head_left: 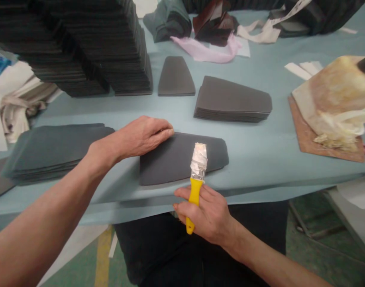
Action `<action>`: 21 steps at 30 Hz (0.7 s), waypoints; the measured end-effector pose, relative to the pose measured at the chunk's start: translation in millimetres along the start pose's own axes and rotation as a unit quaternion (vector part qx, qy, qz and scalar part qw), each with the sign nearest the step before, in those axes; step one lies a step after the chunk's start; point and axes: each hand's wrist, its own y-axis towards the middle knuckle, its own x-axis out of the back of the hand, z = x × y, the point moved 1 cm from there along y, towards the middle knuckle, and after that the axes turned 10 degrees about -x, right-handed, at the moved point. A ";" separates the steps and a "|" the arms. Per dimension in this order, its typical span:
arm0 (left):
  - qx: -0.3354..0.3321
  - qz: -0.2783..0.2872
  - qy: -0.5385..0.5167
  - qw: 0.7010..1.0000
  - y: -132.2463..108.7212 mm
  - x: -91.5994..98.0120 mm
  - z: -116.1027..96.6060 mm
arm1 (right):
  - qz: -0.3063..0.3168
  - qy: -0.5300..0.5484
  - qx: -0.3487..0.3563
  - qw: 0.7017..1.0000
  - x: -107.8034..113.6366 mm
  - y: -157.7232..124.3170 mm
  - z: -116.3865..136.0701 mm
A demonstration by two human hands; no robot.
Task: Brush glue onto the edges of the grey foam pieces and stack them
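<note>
A dark grey tapered panel lies flat near the front edge of the table. Its upper left edge is under my left hand, whose fingers are together with the thumb tip beside them. In my right hand is a paintbrush with a yellow handle, its bristles coated in a pale, whitish substance. The brush head points away from me over the right half of the panel; contact with the surface is unclear. My right fingers wrap around the handle.
Dark green pieces are piled at left. Behind the panel sit a small grey stack and a thicker one. Tall dark stacks rise at back left. A stained container stands on a brown board at right.
</note>
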 end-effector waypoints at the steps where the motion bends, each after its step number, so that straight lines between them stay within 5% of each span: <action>1: -0.001 0.001 0.001 1.000 0.8 0.0 0.3 | -0.002 -0.003 0.003 1.000 -3.8 0.5 0.7; 21: -0.035 -0.029 0.012 0.999 4.0 -7.4 4.1 | 0.004 -0.043 0.001 0.999 -24.7 9.1 4.3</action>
